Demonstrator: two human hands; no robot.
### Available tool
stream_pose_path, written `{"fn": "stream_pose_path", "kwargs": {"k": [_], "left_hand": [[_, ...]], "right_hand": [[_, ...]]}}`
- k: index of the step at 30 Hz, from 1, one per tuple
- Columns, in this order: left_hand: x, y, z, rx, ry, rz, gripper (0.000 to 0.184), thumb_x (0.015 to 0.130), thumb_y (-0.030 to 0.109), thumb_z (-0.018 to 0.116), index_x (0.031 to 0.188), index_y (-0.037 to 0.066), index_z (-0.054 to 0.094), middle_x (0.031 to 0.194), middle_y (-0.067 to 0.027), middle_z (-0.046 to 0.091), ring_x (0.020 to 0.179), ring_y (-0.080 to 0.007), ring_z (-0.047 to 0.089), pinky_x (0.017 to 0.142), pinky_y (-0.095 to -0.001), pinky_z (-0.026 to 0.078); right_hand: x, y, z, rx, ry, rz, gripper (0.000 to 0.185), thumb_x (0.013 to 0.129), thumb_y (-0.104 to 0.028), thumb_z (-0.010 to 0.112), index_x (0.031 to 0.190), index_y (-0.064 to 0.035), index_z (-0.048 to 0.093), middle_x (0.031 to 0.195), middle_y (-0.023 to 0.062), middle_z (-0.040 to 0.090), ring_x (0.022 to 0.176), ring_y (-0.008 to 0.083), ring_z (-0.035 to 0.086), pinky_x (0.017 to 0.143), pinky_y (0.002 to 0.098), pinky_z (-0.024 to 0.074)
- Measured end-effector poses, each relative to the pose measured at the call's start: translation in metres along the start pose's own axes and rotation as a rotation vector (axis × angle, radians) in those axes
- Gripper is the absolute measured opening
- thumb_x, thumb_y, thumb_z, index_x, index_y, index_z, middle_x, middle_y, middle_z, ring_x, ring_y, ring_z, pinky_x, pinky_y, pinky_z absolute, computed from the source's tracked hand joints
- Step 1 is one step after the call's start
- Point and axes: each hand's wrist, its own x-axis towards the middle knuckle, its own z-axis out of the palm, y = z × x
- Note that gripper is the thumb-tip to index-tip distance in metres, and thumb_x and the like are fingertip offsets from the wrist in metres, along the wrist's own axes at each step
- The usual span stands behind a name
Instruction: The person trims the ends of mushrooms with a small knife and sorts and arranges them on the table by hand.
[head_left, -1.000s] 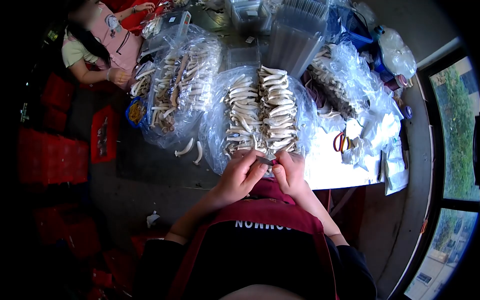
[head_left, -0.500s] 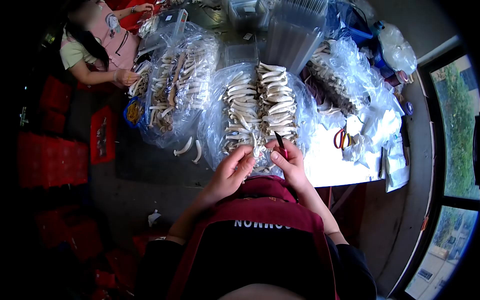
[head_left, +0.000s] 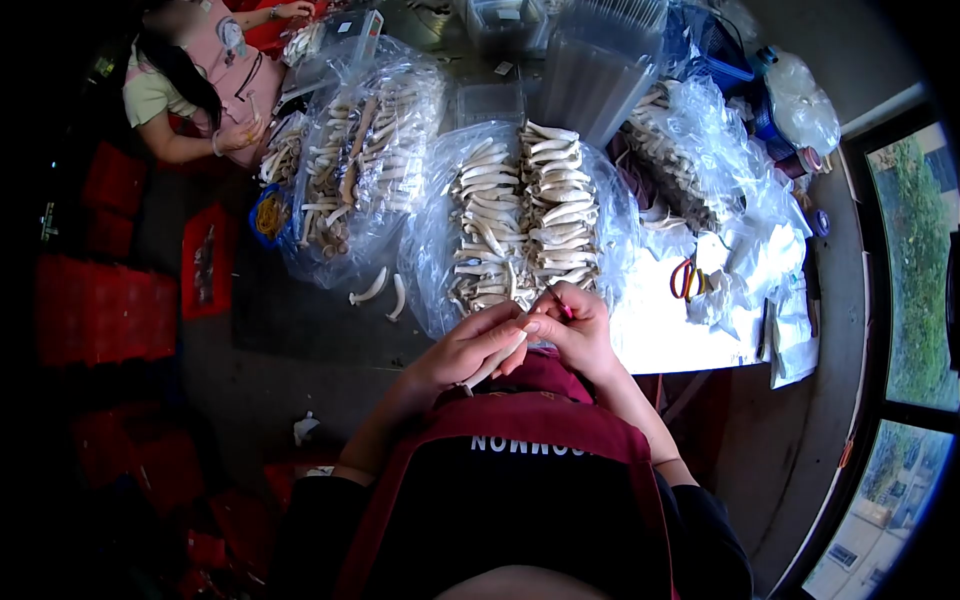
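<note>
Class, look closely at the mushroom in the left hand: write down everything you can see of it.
The mushroom is pale, long and slim, with a smooth-looking, slightly curved stem. It lies aslant in the left hand, near the apron; its near end points toward the person's left and shows a darker edge. The far end meets the fingertips, where the right hand, holding a knife, closes in. Fingers hide that end, so its shape and any cut cannot be told.
</note>
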Motion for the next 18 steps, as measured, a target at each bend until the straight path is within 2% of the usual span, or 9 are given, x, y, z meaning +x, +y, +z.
{"fn": "stream_pose_path", "kwargs": {"k": [3,5,6,8,9,10,13,18], "left_hand": [[0.002,0.002,-0.002,-0.033,-0.048,-0.032,0.028,0.095,0.026,0.033,0.103,0.002,0.045,0.064,-0.0054,0.051,0.05,-0.0072,0.043,0.048,-0.0189,0.034],[0.002,0.002,-0.001,-0.143,0.011,0.004,0.029,0.095,0.026,0.033,0.103,0.002,0.045,0.065,-0.0062,0.051,0.05,-0.0083,0.044,0.048,-0.0192,0.035],[0.002,0.003,0.0,-0.252,0.071,0.041,0.029,0.095,0.026,0.032,0.103,0.002,0.046,0.065,-0.007,0.052,0.05,-0.0093,0.044,0.048,-0.0195,0.036],[0.0,0.01,0.002,-0.326,0.064,0.032,0.028,0.095,0.026,0.032,0.099,0.002,0.046,0.066,-0.0074,0.052,0.051,-0.0102,0.045,0.05,-0.0203,0.038],[-0.001,0.009,0.002,-0.279,0.08,0.029,0.028,0.095,0.026,0.032,0.097,0.002,0.046,0.066,-0.0074,0.052,0.052,-0.0099,0.046,0.05,-0.0205,0.039],[-0.003,0.01,0.002,-0.232,0.094,0.026,0.027,0.095,0.026,0.033,0.094,0.002,0.046,0.066,-0.0073,0.052,0.053,-0.0096,0.047,0.051,-0.0207,0.039],[-0.001,0.012,-0.001,-0.062,0.02,0.013,0.024,0.094,0.025,0.034,0.091,0.003,0.045,0.065,-0.0067,0.052,0.055,-0.0092,0.047,0.052,-0.0209,0.04],[-0.001,0.015,0.002,0.007,-0.006,0.035,0.025,0.094,0.024,0.036,0.093,0.002,0.047,0.064,-0.0054,0.051,0.055,-0.0084,0.046,0.053,-0.0209,0.039]], "right_hand": [[0.003,-0.005,0.001,0.031,0.007,0.046,0.021,0.079,-0.018,0.064,0.072,-0.0022,0.052,0.058,-0.0024,0.048,0.055,0.0048,0.042,0.05,0.0209,0.0354],[0.005,-0.005,0.003,0.1,0.149,-0.136,0.026,0.084,-0.025,0.057,0.073,-0.0026,0.05,0.059,0.0006,0.048,0.054,0.0088,0.043,0.051,0.0237,0.0369],[0.003,-0.003,-0.001,0.099,0.149,-0.137,0.026,0.084,-0.025,0.057,0.073,-0.0026,0.05,0.059,0.0006,0.048,0.054,0.0088,0.043,0.051,0.0237,0.0369],[-0.004,0.002,-0.011,-0.116,-0.018,-0.132,0.032,0.087,-0.031,0.049,0.074,-0.0016,0.049,0.061,0.0041,0.048,0.054,0.013,0.045,0.052,0.0259,0.0376],[-0.005,-0.002,-0.011,-0.183,-0.064,-0.121,0.033,0.087,-0.033,0.048,0.076,-0.0013,0.05,0.058,0.0075,0.047,0.051,0.0189,0.047,0.05,0.0282,0.038],[-0.005,-0.005,-0.011,-0.183,-0.063,-0.12,0.033,0.087,-0.033,0.048,0.076,-0.0013,0.05,0.058,0.0075,0.047,0.051,0.0189,0.047,0.05,0.0282,0.038],[-0.004,-0.007,-0.012,-0.35,-0.13,-0.154,0.03,0.085,-0.033,0.05,0.076,-0.004,0.052,0.056,0.0107,0.049,0.048,0.0291,0.05,0.046,0.0344,0.0385],[-0.001,-0.009,-0.007,-0.43,-0.101,-0.222,0.03,0.084,-0.033,0.051,0.074,-0.005,0.051,0.055,0.0109,0.05,0.049,0.0301,0.051,0.046,0.0357,0.0386]]}}
